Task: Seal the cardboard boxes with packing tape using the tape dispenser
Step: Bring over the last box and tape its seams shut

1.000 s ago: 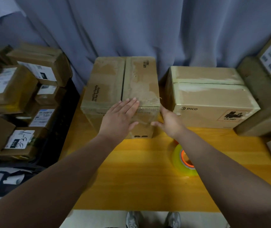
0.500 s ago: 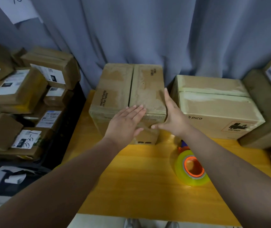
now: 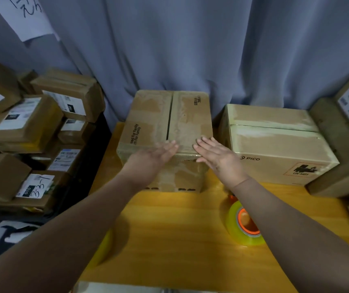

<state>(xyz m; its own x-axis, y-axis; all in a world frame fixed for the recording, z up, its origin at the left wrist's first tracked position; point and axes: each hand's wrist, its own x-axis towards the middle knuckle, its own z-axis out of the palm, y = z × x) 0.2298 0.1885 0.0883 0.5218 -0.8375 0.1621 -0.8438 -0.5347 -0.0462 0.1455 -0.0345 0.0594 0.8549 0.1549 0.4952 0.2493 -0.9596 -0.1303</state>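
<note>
Both hands lie flat with straight fingers, holding nothing. The left hand (image 3: 152, 158) stays on the near top edge of the cardboard box (image 3: 188, 115) at centre frame. The right hand (image 3: 220, 158) has left the box's right side and now presses that same edge, just beside the left. The tape dispenser (image 3: 232, 226) sits on the yellow surface (image 3: 180, 229) at lower right, beneath the right forearm.
</note>
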